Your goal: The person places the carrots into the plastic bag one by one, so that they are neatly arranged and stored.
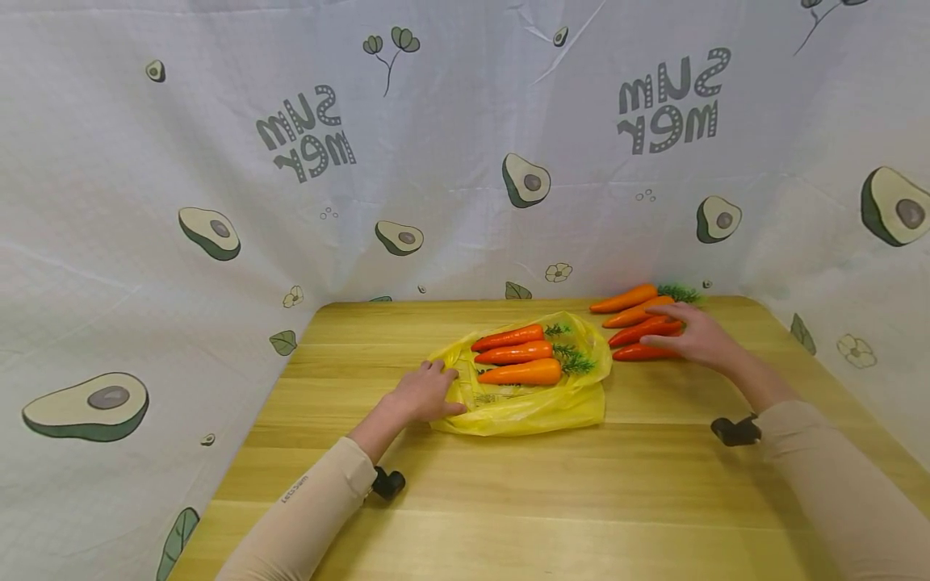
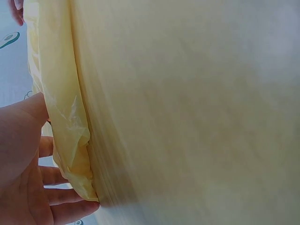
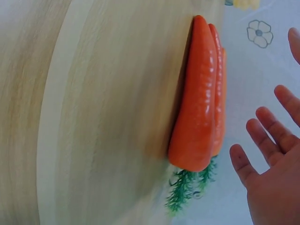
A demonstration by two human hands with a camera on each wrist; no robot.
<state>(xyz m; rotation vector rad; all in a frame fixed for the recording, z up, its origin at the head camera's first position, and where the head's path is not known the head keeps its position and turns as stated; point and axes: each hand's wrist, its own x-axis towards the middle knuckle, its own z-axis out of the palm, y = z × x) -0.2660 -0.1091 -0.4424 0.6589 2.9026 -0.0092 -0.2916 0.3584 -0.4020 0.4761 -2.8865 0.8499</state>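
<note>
Here's the right hand (image 1: 696, 335), fingers spread and empty, nearest the four carrots (image 1: 639, 329), right over their thick ends, tips pointing left, while the left hand's (image 1: 427, 393) loose, uncurled fingers touch the yellow bag (image 1: 530, 421).

My left hand (image 2: 23, 164) at the yellow bag (image 2: 58, 93)
My fingers (image 2: 70, 213) touch the bag's edge, my thumb (image 2: 33, 106) partly hidden behind it; wooden table (image 2: 187, 117) spreads on the bag's other side, printed cloth (image 2: 11, 63) behind, my right hand (image 2: 17, 11) beside its far end.
</note>
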